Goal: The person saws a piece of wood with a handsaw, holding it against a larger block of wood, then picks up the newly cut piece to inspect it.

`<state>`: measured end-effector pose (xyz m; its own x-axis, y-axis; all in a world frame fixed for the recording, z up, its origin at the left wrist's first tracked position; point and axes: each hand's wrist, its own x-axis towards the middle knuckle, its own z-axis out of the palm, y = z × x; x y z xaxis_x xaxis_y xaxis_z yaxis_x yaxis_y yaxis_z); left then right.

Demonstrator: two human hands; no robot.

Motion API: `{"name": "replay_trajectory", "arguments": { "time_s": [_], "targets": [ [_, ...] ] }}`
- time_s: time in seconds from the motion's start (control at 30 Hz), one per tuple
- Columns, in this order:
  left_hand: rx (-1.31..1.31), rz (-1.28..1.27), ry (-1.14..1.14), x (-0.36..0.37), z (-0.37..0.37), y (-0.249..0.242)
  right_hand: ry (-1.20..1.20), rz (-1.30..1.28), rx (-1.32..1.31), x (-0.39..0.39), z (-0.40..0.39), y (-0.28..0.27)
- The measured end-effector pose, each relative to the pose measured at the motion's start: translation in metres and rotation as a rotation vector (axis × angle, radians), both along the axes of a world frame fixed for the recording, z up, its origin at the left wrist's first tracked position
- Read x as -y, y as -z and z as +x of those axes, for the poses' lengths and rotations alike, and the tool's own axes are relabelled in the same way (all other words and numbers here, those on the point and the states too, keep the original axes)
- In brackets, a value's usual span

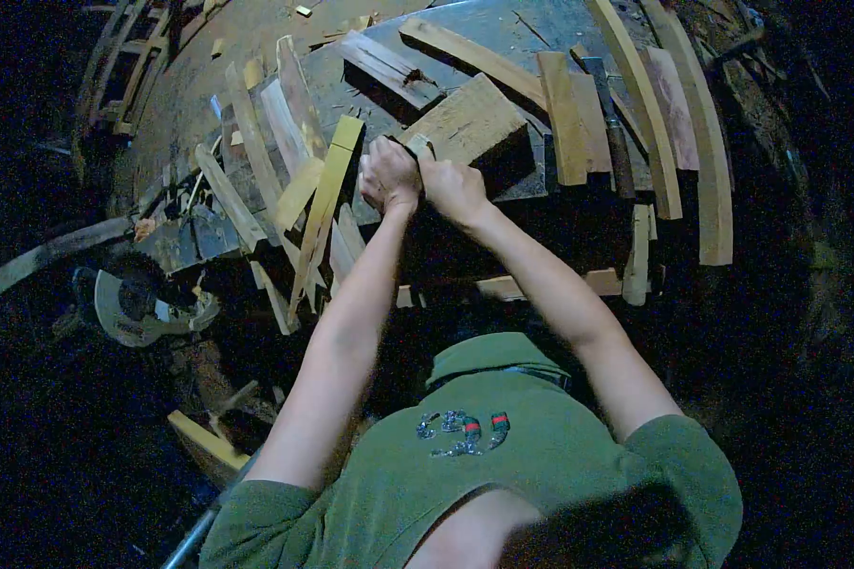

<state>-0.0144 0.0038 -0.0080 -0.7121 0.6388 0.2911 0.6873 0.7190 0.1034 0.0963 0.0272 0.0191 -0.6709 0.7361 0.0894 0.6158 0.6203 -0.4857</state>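
Observation:
My left hand (pixel 388 174) is closed, its fingers curled at the left end of a thick wooden block (pixel 472 119). Close beside it, my right hand (pixel 453 188) is also closed, with the thumb up against a small pale piece (pixel 418 144) at the block's near left corner. What lies inside the fists is too small and dark to make out. A yellowish wood strip (pixel 328 194) slants down just left of my left hand. Behind the block lies a rough grey wood piece (pixel 389 71).
Curved wooden pieces (pixel 681 123) and a dark long tool (pixel 617 142) lie right on the workbench (pixel 318 76). Several strips (pixel 253 142) spread over its left side. A circular saw-like machine (pixel 128 308) stands low at the left. A yellow board (pixel 209 441) is below.

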Motion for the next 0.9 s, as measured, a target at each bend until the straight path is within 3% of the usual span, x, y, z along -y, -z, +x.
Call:
{"name": "replay_trajectory", "arguments": {
  "time_s": [0.13,0.17,0.27,0.47,0.63,0.73,0.9],
  "targets": [
    [-0.012,0.055,0.027,0.000,-0.002,0.009,-0.038,-0.052,-0.064,0.009,0.035,-0.004],
    [0.032,0.024,-0.018,-0.001,0.002,0.001,-0.093,-0.166,0.092,0.011,0.050,-0.017],
    [0.002,0.051,0.015,-0.001,0.000,0.001,-0.093,-0.196,0.180,0.021,0.065,-0.019],
    [0.050,0.028,0.025,0.000,0.000,0.001,-0.014,-0.081,0.044,0.000,-0.002,-0.006],
    [0.048,0.118,0.064,-0.002,0.002,-0.002,-0.066,-0.171,0.104,0.012,0.045,-0.011],
    [0.041,0.003,0.029,-0.001,0.005,-0.012,-0.070,-0.167,0.173,0.022,0.066,-0.023],
    [-0.042,0.071,0.077,0.001,-0.006,0.011,-0.048,-0.076,0.003,0.000,0.009,-0.003]
  ]
}}
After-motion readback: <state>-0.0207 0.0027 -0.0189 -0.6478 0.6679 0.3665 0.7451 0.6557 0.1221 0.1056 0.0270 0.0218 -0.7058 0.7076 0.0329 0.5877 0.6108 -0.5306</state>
